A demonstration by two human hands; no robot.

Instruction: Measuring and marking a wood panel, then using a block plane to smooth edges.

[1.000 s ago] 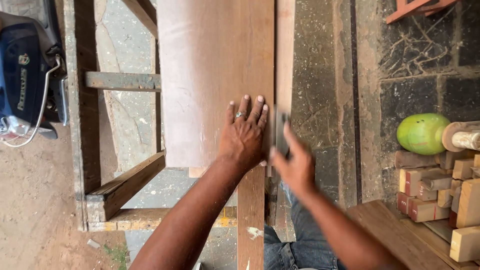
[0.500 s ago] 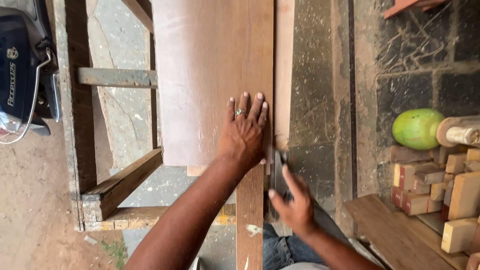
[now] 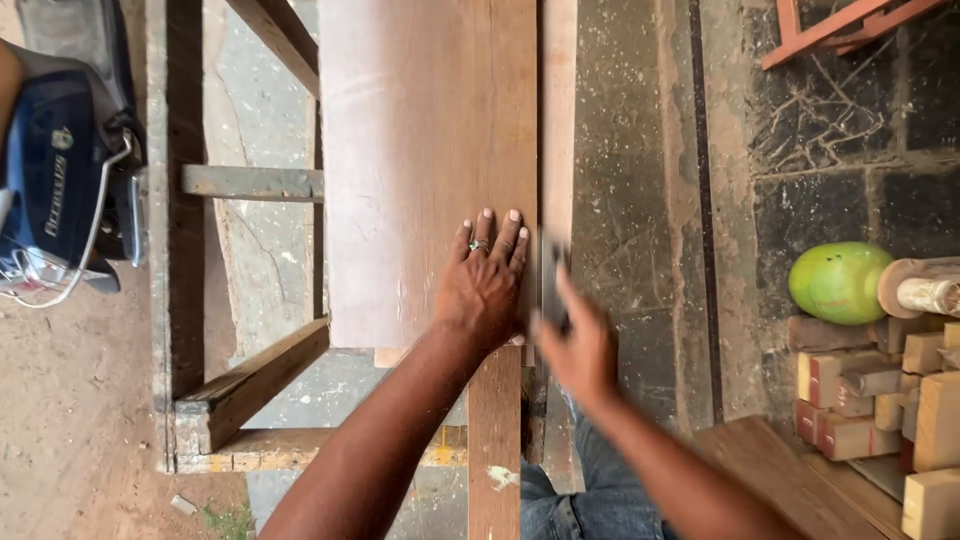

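A green round fruit lies beside stacked wooden blocks; a blue machine sits far left.

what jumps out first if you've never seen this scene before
The wide reddish wooden board fills the upper middle, with the left hand pressed flat on its near right corner, a ring on one finger. Just right of it, the blurred right hand holds a small dark object at the board's edge; what it is cannot be told. A bright green round fruit sits at the right beside stacked wood blocks.
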